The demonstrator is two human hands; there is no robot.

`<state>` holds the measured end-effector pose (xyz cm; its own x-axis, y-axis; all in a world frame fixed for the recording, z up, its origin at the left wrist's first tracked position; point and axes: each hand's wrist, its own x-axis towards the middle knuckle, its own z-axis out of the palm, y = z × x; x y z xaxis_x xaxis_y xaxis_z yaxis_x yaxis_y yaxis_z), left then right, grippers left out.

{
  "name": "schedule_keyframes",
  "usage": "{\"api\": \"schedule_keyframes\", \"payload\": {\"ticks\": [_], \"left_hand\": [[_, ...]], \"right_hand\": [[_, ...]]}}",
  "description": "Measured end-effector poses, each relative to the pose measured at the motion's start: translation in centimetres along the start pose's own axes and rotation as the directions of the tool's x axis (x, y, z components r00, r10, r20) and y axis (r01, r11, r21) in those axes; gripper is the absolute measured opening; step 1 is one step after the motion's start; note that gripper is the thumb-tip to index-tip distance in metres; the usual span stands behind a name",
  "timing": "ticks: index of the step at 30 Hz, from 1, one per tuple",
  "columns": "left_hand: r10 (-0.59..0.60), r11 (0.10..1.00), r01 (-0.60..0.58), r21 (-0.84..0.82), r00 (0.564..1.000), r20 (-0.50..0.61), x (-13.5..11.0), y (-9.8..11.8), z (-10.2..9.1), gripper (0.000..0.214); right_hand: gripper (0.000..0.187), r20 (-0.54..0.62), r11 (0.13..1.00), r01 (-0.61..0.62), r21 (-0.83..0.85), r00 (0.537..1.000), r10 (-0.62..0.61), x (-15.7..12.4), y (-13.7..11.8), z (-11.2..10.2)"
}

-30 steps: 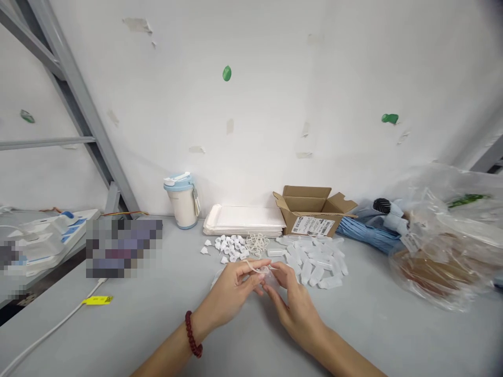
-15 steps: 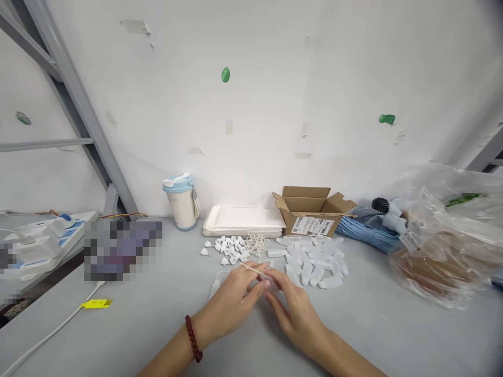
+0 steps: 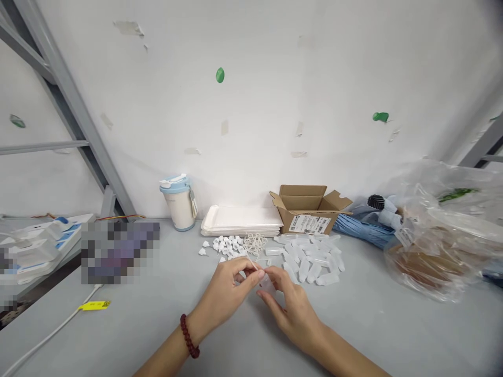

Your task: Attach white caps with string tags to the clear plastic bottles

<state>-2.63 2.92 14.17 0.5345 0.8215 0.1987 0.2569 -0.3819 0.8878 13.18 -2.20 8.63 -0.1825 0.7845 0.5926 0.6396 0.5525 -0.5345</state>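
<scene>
My left hand [image 3: 228, 294] and my right hand [image 3: 293, 309] meet over the grey table [image 3: 373, 335]. Between their fingertips sits a small clear plastic vial [image 3: 267, 283], gripped by my right hand. My left thumb and forefinger pinch a thin pale loop [image 3: 252, 265] at the vial's top. Behind the hands lie a heap of clear vials [image 3: 310, 256], a scatter of small white caps [image 3: 226, 246] and a tangle of pale loops [image 3: 255, 243]. A dark red bead bracelet [image 3: 188, 335] circles my left wrist.
Along the wall stand a blue-lidded cup [image 3: 178, 201], a stack of white padded envelopes [image 3: 241, 220] and an open cardboard box [image 3: 310, 208]. A folded blue umbrella [image 3: 361, 228] and crumpled clear plastic bags [image 3: 440, 230] fill the right. A white cable [image 3: 51, 330] with a yellow tag [image 3: 93, 305] runs at left.
Both hands have stayed together at the vial, shifting slightly left and down in the picture. The left fingers have reworked their pinch on the loop, and the view has turned a little right.
</scene>
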Motion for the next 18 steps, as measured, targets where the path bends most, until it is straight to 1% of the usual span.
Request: {"api": "schedule_keyframes", "payload": {"ticks": [6,8,10,13,15,17,18], "left_hand": [[-0.04,0.998,0.046,-0.048,0.992,0.121,-0.1,0.0,-0.1,0.021],[-0.039,0.996,0.049,-0.074,0.991,0.131,0.0,0.0,-0.2,0.022],[-0.033,0.992,0.049,-0.117,0.991,0.132,0.1,-0.1,-0.4,0.022],[-0.053,0.983,0.073,-0.167,0.991,0.119,0.5,-0.5,-0.4,0.022],[-0.102,0.982,0.115,-0.151,0.991,0.091,0.6,-0.8,-0.4,0.022],[-0.125,0.99,0.125,-0.067,0.992,0.009,0.6,-1.0,-0.3,0.021],[-0.103,0.995,0.103,0.001,0.994,-0.049,0.5,-1.1,-0.2,0.02]], "right_hand": [[0.031,-0.004,0.993,-0.101,0.06,0.995,0.101,-0.3,0.3,0.5],[0.032,0.016,0.985,-0.131,0.115,0.991,0.13,-0.2,0.1,0.4],[0.034,0.066,0.974,-0.154,0.169,0.987,0.145,-0.1,-0.2,0.2],[0.034,0.13,0.969,-0.172,0.177,0.98,0.15,0.1,-0.7,-0.2],[0.033,0.131,0.969,-0.177,0.174,0.979,0.155,0.2,-0.7,-0.2],[0.031,0.107,0.961,-0.204,0.185,0.977,0.187,0.1,-0.6,-0.1],[0.03,0.092,0.955,-0.228,0.191,0.973,0.213,0.1,-0.5,0.0]]}}
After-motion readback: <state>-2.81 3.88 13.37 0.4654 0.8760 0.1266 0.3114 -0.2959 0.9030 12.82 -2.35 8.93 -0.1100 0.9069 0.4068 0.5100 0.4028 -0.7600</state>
